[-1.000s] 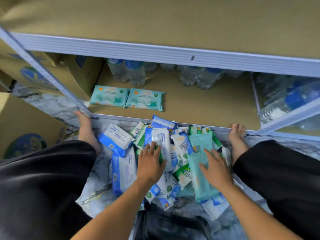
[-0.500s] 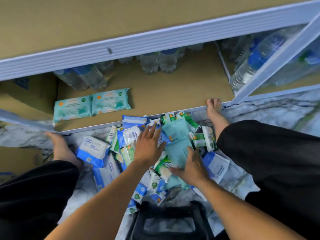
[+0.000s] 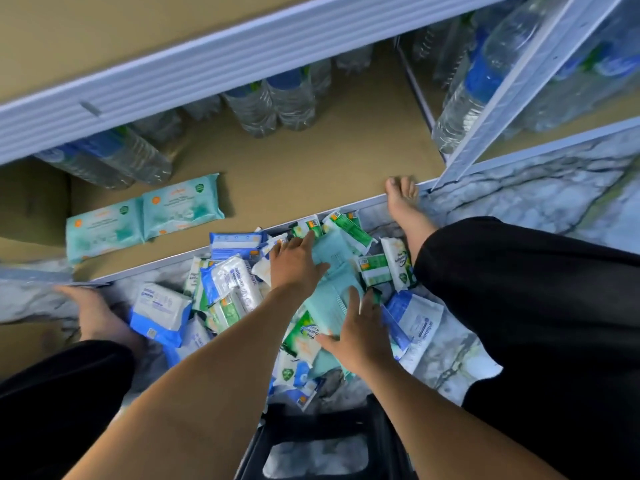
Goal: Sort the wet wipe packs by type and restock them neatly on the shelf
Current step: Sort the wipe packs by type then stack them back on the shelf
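A heap of wet wipe packs (image 3: 225, 292) is spread on the marbled floor (image 3: 519, 202), just near of the shelf (image 3: 311, 174), where two teal packs (image 3: 145, 220) are laid side by side at the left. The left hand (image 3: 298, 261) is laid with straight fingers on a teal pack (image 3: 334, 249) at the heap's far side. The right hand (image 3: 360, 327) is pressed, fingers spread, on a nearer teal pack (image 3: 329, 303); nothing is gripped.

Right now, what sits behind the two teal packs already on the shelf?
Clear water bottles with blue labels are directly behind the two teal packs, and the row continues to the right. The upper shelf rail covers the bottles' far ends and anything deeper.
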A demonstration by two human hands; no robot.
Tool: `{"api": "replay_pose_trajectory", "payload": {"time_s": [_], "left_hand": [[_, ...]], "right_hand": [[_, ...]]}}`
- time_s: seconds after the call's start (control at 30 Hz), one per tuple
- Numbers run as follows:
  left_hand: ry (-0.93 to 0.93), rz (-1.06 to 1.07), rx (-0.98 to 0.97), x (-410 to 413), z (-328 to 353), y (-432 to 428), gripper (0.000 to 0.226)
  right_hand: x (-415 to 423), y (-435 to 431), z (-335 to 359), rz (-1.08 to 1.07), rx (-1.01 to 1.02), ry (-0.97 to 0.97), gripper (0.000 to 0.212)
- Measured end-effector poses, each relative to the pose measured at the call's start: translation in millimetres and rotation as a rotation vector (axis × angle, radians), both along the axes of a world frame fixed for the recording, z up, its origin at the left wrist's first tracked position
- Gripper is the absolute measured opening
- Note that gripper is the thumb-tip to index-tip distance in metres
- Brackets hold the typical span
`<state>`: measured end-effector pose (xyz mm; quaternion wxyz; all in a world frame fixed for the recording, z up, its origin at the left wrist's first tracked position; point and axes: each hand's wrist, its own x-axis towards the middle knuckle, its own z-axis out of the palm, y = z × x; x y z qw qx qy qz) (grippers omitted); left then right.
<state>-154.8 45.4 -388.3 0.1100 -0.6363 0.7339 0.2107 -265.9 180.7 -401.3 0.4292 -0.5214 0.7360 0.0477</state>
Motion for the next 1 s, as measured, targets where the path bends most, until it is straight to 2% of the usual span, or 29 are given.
{"api": "replay_pose_trajectory", "payload": {"time_s": [0.1, 0.23, 0.33, 0.5, 0.7, 0.83, 0.9, 1.0], "left_hand": [[-0.093, -0.018, 0.048, -2.4, 6.2, -7.8, 0.063], [-0.055, -0.007, 0.069, 1.0, 14.9, -15.5, 0.043], [0.062, 0.015, -0.013, 3.8, 19.7, -10.9, 0.029], [0.358, 0.126, -0.106, 16.6, 30.9, 4.6, 0.013], [0.543, 0.347, -0.27, 68.4, 58.5, 46.8, 0.011], [0.586, 0.677, -0.357, 119.5, 65.9, 77.3, 0.017], [0.56, 0.822, -0.342, 146.4, 63.0, 92.2, 0.025], [0.565, 1.0, -0.192, 175.9, 55.6, 113.2, 0.036]], "right_hand": [[-2.6, 0.6, -0.1, 0.012, 0.007, -0.007, 0.115], [-4.0, 0.4, 4.8, 0.064, -0.002, 0.016, 0.109], [-1.5, 1.8, 9.7, 0.082, -0.032, 0.044, 0.106], [-1.1, 2.6, 21.6, 0.071, -0.082, 0.044, 0.1], [2.9, -3.0, 41.9, 0.162, -0.226, 0.095, 0.103], [17.3, -6.3, 48.4, 0.227, -0.247, 0.122, 0.104], [26.3, -7.6, 49.9, 0.215, -0.242, 0.122, 0.103], [39.4, -11.3, 51.1, 0.226, -0.247, 0.13, 0.103]]}}
